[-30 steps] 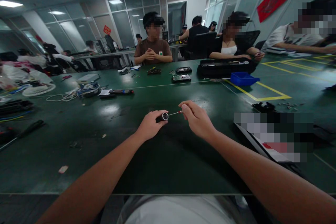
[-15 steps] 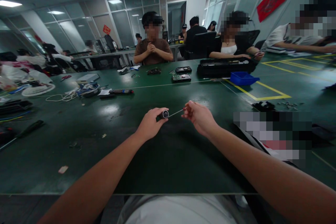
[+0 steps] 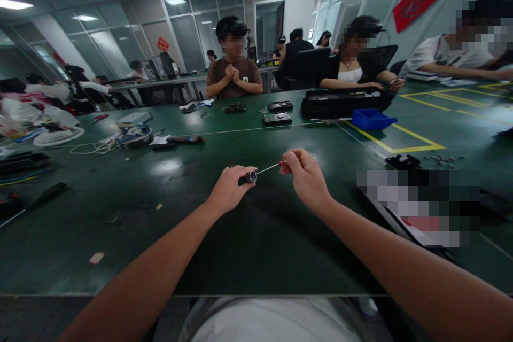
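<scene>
Between thumb and fingers, my left hand (image 3: 229, 190) grips a small dark cylinder (image 3: 251, 176) with a silvery ring round its open end, which faces me. My right hand (image 3: 306, 176) is closed on the reddish handle of a thin screwdriver (image 3: 267, 169). Its metal shaft slants down to the left, and the tip meets the ringed end of the cylinder; whether it sits inside or only touches the rim I cannot tell. Most of the cylinder's body is hidden behind my left fingers. Both hands are held above the green table (image 3: 256, 256).
A dark handled tool (image 3: 184, 140) and a tangle of cables (image 3: 134, 136) lie at the left. Hard drives (image 3: 277, 118), a long black housing (image 3: 347, 102) and a blue bin (image 3: 371, 119) stand farther back. Small metal parts (image 3: 443, 160) lie right. Co-workers sit across the table.
My right hand has turned and risen slightly, its fingers shifting on the screwdriver handle, so the shaft slants a little more steeply. The left hand and cylinder have stayed nearly in place.
</scene>
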A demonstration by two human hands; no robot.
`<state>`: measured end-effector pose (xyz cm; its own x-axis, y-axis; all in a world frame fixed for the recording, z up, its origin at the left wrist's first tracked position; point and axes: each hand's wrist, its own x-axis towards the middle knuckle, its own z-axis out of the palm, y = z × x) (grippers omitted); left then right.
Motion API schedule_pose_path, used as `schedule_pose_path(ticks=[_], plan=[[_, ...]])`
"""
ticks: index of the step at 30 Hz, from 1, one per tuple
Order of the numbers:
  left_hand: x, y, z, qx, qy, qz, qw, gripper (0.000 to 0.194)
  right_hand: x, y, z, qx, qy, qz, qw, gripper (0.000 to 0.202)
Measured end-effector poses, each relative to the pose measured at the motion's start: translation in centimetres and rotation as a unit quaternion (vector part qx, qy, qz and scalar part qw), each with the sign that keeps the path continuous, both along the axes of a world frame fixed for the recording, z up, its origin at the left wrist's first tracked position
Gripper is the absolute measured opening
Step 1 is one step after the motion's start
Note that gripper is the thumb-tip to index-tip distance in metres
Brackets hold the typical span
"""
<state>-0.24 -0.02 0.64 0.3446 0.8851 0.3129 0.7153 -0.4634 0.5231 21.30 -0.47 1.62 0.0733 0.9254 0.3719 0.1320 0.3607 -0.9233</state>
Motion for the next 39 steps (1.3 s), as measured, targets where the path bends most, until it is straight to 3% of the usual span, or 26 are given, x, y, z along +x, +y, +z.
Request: schedule_pose_path(ticks=[11,25,31,39], plan=[[-0.2,0.2,-0.3,-0.014,0.004,-0.005,1.0,0.038,0.5,-0.4,0.6,0.016,-0.138,-0.053,0.989,0.025],[0.0,-0.2,0.2,-0.059,-0.068,0.024,0.996,0.042,0.5,-0.5,0.8,0.02,-0.133,-0.087,0.987,0.024],[1.2,-1.1,0.7,-0.087,0.038,-0.019,0.995,0.033,0.5,-0.6,0.8,0.026,-0.139,-0.087,0.986,0.024],[2.0,-0.8,-0.6,-0.025,0.205,-0.06,0.977,0.04,0.5,-0.6,0.9,0.027,-0.141,-0.081,0.986,0.024]])
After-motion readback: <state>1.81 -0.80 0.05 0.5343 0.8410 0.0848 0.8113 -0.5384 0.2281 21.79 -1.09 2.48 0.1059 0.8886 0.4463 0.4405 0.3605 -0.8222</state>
